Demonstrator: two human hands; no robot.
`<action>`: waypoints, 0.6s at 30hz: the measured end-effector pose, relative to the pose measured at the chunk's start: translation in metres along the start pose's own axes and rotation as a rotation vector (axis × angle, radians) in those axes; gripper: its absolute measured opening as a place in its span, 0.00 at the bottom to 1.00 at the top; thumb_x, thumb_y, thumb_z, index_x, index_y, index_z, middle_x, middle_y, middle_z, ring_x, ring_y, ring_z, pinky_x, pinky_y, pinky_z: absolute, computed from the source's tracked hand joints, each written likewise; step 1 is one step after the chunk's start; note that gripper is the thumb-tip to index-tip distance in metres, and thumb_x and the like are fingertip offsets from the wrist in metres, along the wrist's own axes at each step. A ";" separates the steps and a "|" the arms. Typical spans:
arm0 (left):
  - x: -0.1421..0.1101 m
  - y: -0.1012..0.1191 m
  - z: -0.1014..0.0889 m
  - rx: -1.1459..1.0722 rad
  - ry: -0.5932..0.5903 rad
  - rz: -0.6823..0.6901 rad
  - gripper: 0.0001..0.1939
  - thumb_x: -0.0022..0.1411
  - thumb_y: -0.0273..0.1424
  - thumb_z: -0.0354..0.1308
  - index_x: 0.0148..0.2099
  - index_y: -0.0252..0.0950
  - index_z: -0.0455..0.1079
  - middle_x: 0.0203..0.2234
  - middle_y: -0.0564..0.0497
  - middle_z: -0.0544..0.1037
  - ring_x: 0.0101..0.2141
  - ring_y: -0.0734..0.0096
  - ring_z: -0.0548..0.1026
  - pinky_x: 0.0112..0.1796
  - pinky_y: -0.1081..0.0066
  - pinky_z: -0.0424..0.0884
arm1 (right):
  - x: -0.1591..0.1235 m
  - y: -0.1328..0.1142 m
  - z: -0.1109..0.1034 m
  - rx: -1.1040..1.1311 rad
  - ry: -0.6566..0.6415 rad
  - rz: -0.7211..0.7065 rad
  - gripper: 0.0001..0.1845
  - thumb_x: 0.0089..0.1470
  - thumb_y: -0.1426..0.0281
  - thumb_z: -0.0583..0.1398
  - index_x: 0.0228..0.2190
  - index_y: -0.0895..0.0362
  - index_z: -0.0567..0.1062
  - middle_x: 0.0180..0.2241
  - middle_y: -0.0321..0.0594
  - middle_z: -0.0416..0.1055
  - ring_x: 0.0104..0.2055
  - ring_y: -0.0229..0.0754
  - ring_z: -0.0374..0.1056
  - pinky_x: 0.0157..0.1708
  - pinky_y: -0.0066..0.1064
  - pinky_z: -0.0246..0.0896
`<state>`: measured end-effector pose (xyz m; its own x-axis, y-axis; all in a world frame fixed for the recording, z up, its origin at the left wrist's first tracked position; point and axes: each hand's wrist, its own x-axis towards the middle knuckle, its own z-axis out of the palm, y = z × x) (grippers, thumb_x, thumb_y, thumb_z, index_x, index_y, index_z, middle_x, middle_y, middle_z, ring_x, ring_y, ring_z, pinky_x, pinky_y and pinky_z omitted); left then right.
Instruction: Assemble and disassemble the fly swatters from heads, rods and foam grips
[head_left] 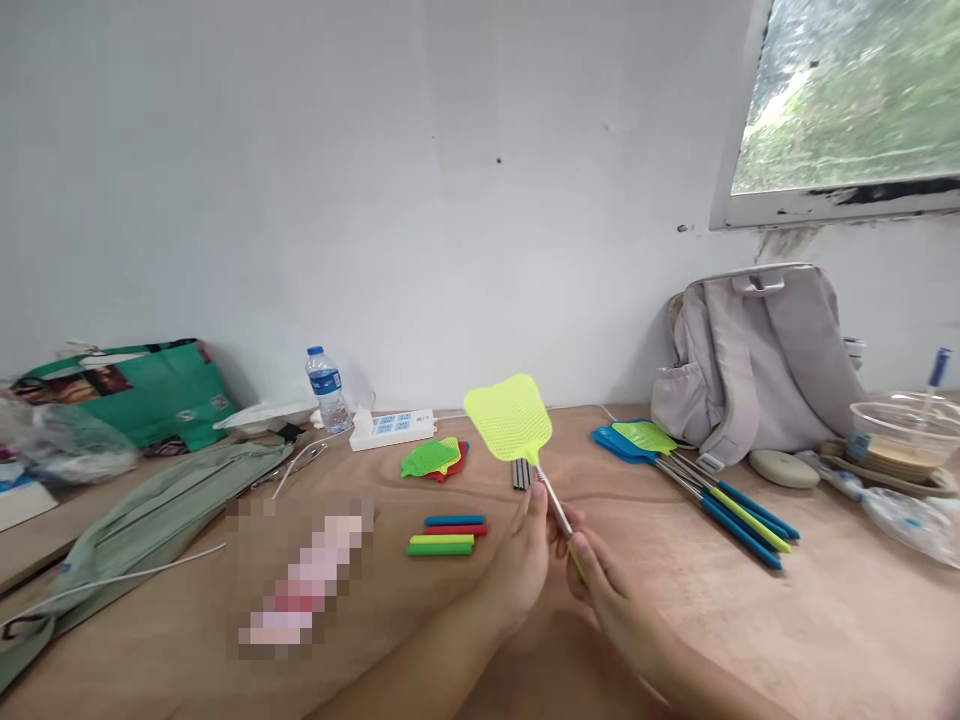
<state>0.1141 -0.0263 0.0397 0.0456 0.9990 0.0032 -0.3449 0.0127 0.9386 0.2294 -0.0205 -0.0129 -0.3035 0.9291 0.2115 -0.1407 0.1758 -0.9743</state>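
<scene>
Handles [442,540] in blue, red, yellow and green lie side by side on our worktop [420,590], nearer us than some overlapping mesh heads [429,457]. We hold a yellow fly swatter [510,420] raised above the worktop, leaning left: our left hand [525,550] grips its metal shaft, our right hand [600,585] its handle. Farther right, assembled swatters [720,510] lie before a backpack [780,370].

My fly swatter [508,420] is yellow-green with mesh pattern, its rod [553,501] silver; loose handles [442,539] are blue, red, yellow, green.
</scene>
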 end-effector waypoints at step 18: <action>0.022 0.133 -0.063 -0.809 0.132 0.499 0.22 0.69 0.33 0.28 0.21 0.37 0.43 0.11 0.62 0.43 0.11 0.82 0.47 0.14 0.80 0.50 | -0.023 -0.027 0.000 0.648 -0.437 0.511 0.22 0.45 0.49 0.58 0.22 0.56 0.63 0.07 0.22 0.46 0.11 0.29 0.37 0.14 0.24 0.32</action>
<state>0.0104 -0.0001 0.1429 -0.3706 0.8936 0.2532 -0.8410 -0.4385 0.3169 0.2399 -0.0467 0.0082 -0.7830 0.6151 -0.0925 -0.3503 -0.5589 -0.7516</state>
